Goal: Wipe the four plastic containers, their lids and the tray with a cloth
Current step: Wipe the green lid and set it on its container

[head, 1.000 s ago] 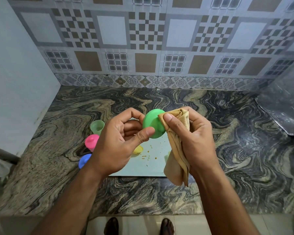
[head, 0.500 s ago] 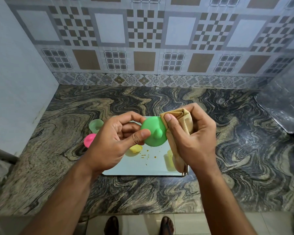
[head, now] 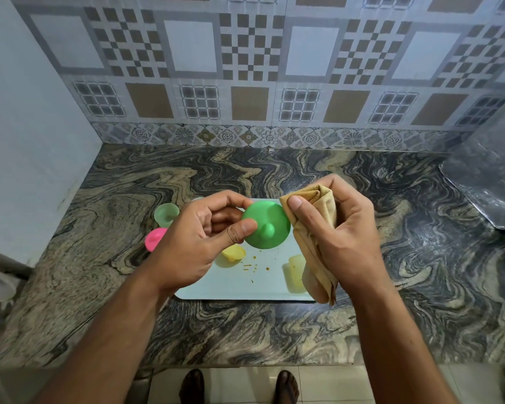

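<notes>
- I see the left hand (head: 199, 243) pinching the green lid (head: 266, 224) at its left edge, thumb across the face, fingers curled behind; lid is held in the air above the tray (head: 245, 290), knob facing me.
- Right hand (head: 337, 231) grips a bunched tan cloth (head: 315, 228), thumb pressed on top of the fold, fingers wrapped round the back. Cloth touches the lid's right rim; its loose end hangs down past the tray's near right corner.
- Tray is pale and rectangular, flat on the marble counter (head: 274, 330), directly beneath the lid. A few orange-brown crumbs (head: 254, 262) are scattered on the tray's middle.
- On the tray: a yellow lid (head: 233, 253) below the green lid, partly behind my left hand; a yellow container (head: 295, 272) toward the tray's right side, partly behind the cloth.
- Off the tray's left edge, on the counter: a pale green container (head: 166, 214) farther back, a pink lid (head: 155, 239) just nearer. I cannot tell whether they touch the tray.
- Patterned tile wall (head: 251, 68) stands behind the tray at the counter's far edge.
</notes>
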Available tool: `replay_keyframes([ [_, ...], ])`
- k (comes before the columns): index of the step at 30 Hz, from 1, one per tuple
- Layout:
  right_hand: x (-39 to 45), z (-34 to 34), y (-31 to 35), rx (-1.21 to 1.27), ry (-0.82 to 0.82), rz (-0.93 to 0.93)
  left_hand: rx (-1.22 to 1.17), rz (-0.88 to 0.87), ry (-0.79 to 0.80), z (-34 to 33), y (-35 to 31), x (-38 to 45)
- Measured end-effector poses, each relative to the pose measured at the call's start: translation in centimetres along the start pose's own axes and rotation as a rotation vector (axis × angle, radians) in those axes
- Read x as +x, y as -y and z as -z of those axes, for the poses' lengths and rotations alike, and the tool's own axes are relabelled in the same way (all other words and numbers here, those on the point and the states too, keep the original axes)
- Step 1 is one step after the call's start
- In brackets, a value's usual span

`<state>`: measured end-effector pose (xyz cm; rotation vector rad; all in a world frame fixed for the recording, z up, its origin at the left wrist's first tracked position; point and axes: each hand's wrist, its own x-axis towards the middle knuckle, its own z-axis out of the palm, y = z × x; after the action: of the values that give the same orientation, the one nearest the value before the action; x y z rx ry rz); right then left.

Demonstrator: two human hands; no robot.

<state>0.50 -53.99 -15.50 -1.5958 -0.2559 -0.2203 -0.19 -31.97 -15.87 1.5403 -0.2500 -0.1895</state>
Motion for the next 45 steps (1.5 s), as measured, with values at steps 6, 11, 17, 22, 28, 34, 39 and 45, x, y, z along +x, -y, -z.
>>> replay_keyframes([
  [6, -0.3, -0.5, -0.2, -0.026, -0.036, 0.044, 0.016, -0.021, -0.003, 0.0, 0.1, 0.1],
  [11, -0.6, -0.6, -0.1, -0.241, -0.038, 0.222, -0.028, -0.02, -0.048, 0.0, 0.1, 0.2],
  [17, -0.8, -1.0, 0.0, -0.465, -0.034, 0.409, -0.067, -0.009, -0.103, -0.2, -0.1, 0.1],
  [22, -1.4, -0.7, -0.7, -0.486, 0.006, 0.388, -0.2, 0.032, -0.208, -0.5, 0.1, -0.1],
  [28, -1.8, -1.1, 0.1, -0.056, -0.112, 0.166, -0.279, 0.029, -0.162, -0.3, 0.0, -0.1],
  [34, -0.5, -1.2, 0.5, -0.003, -0.073, 0.05, -0.321, 0.061, -0.132, -0.7, 0.2, 0.2],
  [39, -0.2, -2.2, -0.7, 0.122, -0.192, -0.116, -0.214, 0.066, -0.226, -1.2, 0.9, 0.5],
  [45, -0.3, -3.4, -1.9, 0.189, -0.277, -0.279, 0.055, -0.04, -0.26, -0.9, 1.4, 0.0],
])
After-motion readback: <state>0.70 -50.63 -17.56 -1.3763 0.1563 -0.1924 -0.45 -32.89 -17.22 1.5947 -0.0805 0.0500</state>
